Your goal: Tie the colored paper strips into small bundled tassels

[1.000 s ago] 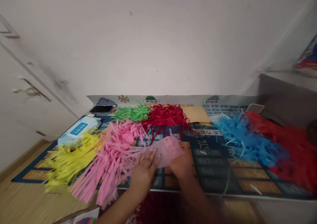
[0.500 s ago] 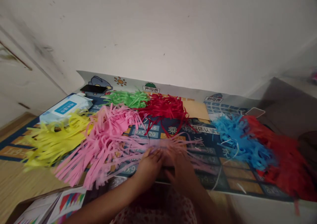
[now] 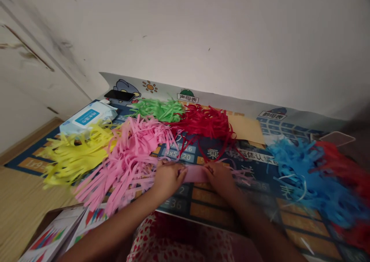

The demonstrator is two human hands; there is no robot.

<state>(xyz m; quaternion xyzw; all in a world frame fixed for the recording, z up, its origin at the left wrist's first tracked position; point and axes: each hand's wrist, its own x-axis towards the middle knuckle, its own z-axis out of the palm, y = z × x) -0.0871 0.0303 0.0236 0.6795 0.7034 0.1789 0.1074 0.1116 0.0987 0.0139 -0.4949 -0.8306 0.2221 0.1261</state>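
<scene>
Between my hands a flat band of pink fringed paper (image 3: pixel 195 173) is stretched just over the printed mat. My left hand (image 3: pixel 168 176) pinches its left end, with thumb and fingers closed. On the other end my right hand (image 3: pixel 219 177) is closed in the same way. Pink strips stick out past both hands. Just left of my left hand spreads a pile of pink fringe (image 3: pixel 135 146). Beyond my hands lies a dark red fringe bundle (image 3: pixel 206 123), beside a green one (image 3: pixel 157 109).
Yellow fringe (image 3: pixel 81 148) and a wet-wipes pack (image 3: pixel 88 117) lie at the left, a black phone (image 3: pixel 119 95) behind. Blue fringe (image 3: pixel 306 173) and red fringe (image 3: pixel 347 165) cover the right side. A tan envelope (image 3: pixel 245 129) lies at the back. Printed boxes (image 3: pixel 54 235) stand lower left.
My hands have moved apart and now hold the pink fringed paper's middle band flat between them; before, they were together over it. The view has shifted a little.
</scene>
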